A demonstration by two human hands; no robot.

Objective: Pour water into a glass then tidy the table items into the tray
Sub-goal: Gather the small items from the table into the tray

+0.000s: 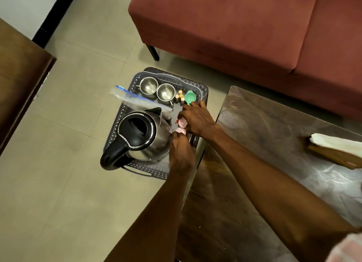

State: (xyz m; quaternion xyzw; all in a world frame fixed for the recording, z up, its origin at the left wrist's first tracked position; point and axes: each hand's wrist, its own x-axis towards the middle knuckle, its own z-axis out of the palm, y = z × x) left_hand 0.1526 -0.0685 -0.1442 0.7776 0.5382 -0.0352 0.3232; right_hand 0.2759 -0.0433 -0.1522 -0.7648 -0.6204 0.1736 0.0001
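Observation:
A dark perforated tray [135,79] sits on the floor beside the table. In it stand a steel kettle with a black lid [140,133], two steel cups [148,84] [166,92], several small yellow-capped batteries [180,97], a green measuring cup [189,97] and a clear zip bag [135,100]. My right hand [197,118] reaches into the tray and its fingers curl over a pink measuring cup [183,123]. My left hand [181,150] is just below it, fingertips on another pink cup [181,132] next to the kettle.
A dark wooden table [274,154] fills the right side, with a napkin holder and white napkins [337,150] on it. A red sofa [235,26] stands behind. A brown cabinet [19,75] is at the left. The floor is tiled.

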